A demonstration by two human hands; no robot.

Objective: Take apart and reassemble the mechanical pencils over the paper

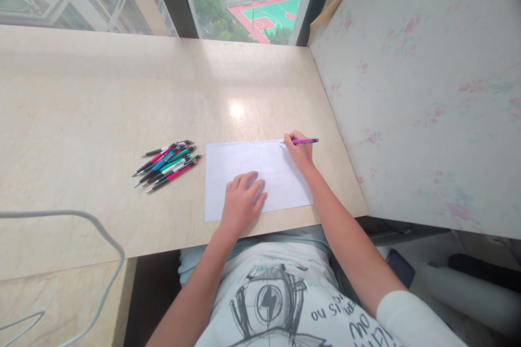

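Observation:
A white sheet of paper [228,165] lies on the counter in front of me, with a row of faint small marks along its top edge. My right hand [299,150] grips a pink pen [304,141] at the sheet's top right corner. The pen's tip points left and is close to the paper; whether it touches cannot be made out. On the lower middle of the sheet, my left hand [244,200] rests with its fingers spread, holding nothing. To the left of the paper is a loose pile of pens [166,165] in pink, blue, green, white and black.
The pale counter [101,103] runs back to a window [248,0]. A flower-patterned wall [419,92] bounds it on the right. At lower left, a grey cable [101,227] curves over the counter's edge. A dark phone-like object [401,268] is below on the right.

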